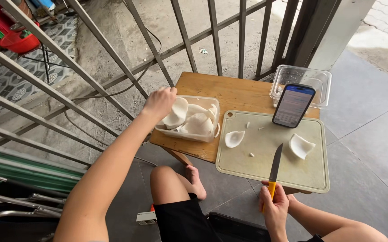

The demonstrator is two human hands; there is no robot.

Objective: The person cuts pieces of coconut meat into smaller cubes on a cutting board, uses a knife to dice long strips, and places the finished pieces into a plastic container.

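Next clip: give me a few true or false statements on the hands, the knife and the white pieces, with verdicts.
1. The right hand holds a yellow-handled knife. True.
2. The left hand rests on the cutting board. False: it reaches into the tub of white pieces.
3. Two larger white pieces lie on the board. True.
4. The phone lies flat on the floor. False: it leans against the clear container.

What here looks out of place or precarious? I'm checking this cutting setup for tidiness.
The phone stands propped against the empty clear container right on the cutting board, near the knife in the right hand. A few small white scraps lie scattered on the board. Nothing looks spilled or broken.
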